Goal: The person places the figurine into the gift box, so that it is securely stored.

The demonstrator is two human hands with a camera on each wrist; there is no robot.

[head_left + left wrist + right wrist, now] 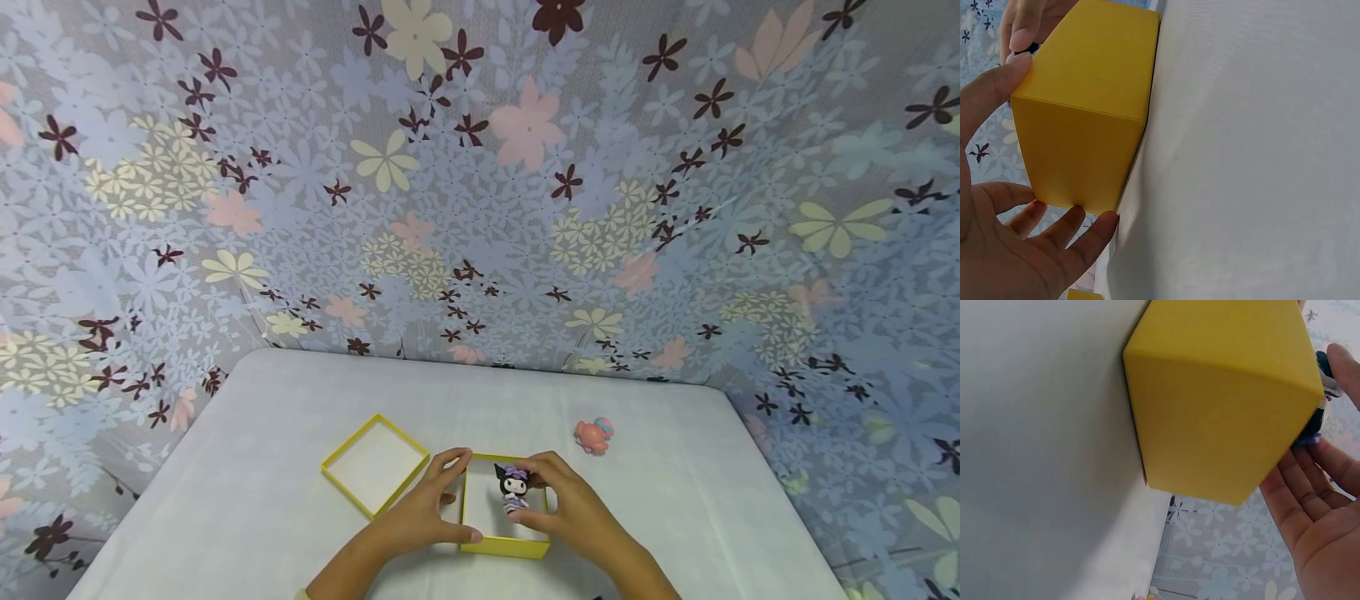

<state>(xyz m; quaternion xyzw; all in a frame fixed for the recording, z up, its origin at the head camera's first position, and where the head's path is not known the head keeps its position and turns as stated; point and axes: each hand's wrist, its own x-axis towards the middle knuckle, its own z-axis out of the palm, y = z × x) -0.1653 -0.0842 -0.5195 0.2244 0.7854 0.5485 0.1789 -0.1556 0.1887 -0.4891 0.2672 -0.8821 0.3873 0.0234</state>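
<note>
A person works with two bare hands over a pale-covered table (240, 467). Just in front of them stands an open yellow box (506, 547), white inside, upright. The left hand (423, 517) is spread wide along the box's left side, its thumb on the near edge and its fingers curved to the far corner, gripping it. The right hand (566, 508) is half closed, pinching a small figure (514, 485) with a black hood and purple dress between thumb and fingers. The figure is over the box's opening, head towards the far side; from here I can't tell whether it touches the inside. Left of the box lies a square yellow-rimmed piece (375, 467), white within. Beyond the box, to the right, sits a pink toy (592, 436) with a blue part. Flower-patterned fabric (450, 183) hangs behind.
</note>
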